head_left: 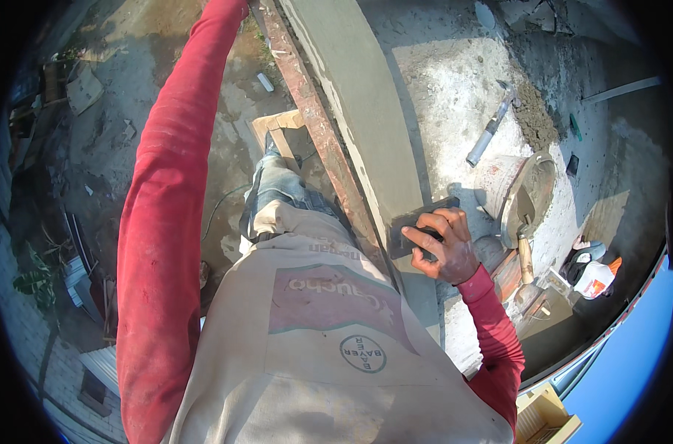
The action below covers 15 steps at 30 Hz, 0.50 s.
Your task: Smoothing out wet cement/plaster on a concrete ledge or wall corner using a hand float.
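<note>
My right hand is closed around a dark rectangular hand float. The float rests on a long band of smooth grey mortar along the top of a low wall. A worn wooden board runs beside the band's left edge. My left arm, in a red sleeve, stretches far forward; its hand lies beyond the top edge of the picture. A pale apron with faded print covers my front.
On the right are a round bucket with a wooden-handled trowel in it, a grey-handled tool and a sandy mortar heap. A small wooden frame stands left of the board. Debris and a plant lie farther left.
</note>
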Each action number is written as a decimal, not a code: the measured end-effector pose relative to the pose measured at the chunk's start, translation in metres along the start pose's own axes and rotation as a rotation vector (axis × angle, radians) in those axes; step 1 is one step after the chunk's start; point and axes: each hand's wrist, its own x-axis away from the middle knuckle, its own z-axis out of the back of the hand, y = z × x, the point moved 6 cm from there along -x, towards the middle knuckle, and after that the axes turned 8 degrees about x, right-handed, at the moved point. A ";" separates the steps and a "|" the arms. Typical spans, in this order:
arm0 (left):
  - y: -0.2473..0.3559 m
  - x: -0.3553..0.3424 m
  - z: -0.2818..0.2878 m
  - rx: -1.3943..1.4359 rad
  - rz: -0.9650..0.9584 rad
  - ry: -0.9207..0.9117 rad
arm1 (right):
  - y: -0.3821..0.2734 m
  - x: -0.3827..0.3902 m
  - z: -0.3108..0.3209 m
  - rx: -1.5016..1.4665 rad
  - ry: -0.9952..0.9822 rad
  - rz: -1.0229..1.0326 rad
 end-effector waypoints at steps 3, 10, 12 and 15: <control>0.000 -0.002 -0.002 -0.011 -0.002 -0.003 | -0.004 0.031 0.002 -0.030 -0.059 0.047; -0.001 -0.003 -0.003 -0.035 0.000 -0.004 | 0.054 -0.171 -0.010 0.073 0.396 0.030; -0.001 -0.001 0.000 -0.043 -0.001 -0.002 | 0.067 -0.227 -0.004 0.088 0.533 0.023; -0.002 0.001 0.003 -0.053 -0.001 -0.005 | 0.068 -0.239 -0.002 0.061 0.491 -0.007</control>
